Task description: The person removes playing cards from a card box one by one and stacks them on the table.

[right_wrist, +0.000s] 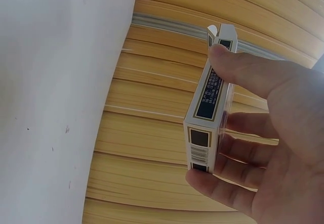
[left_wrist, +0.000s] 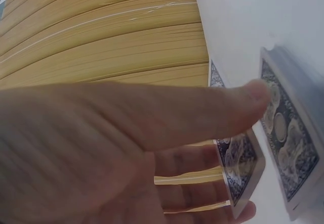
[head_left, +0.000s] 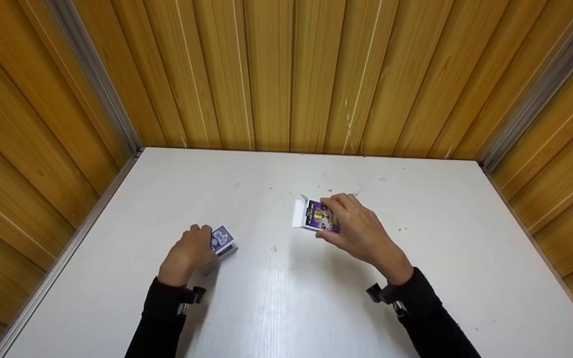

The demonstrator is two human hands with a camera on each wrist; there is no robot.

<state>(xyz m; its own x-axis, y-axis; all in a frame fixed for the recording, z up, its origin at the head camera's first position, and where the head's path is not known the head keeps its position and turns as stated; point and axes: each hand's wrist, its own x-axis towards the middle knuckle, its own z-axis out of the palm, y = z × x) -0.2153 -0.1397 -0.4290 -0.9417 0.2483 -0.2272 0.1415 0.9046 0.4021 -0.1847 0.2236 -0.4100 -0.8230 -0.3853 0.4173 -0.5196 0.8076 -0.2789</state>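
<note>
At the left of the head view, my left hand (head_left: 187, 257) holds a deck of playing cards (head_left: 222, 239) with blue-patterned backs, low over the table. In the left wrist view, the thumb lies against the patterned back of the deck (left_wrist: 287, 133); a blurred card face (left_wrist: 235, 161) shows by the other fingers. My right hand (head_left: 358, 231) grips a card box (head_left: 320, 217) above the table, thumb on one narrow edge and fingers on the opposite side. Purple and gold print covers its front, and its white end flap (head_left: 298, 214) sticks out leftward. A barcode marks the box's end (right_wrist: 199, 150).
A white tabletop (head_left: 266, 308) with small dark specks lies beneath both hands. Wood-patterned panels (head_left: 311, 74) wall it at the back and both sides, with grey metal posts (head_left: 100, 74) in the corners.
</note>
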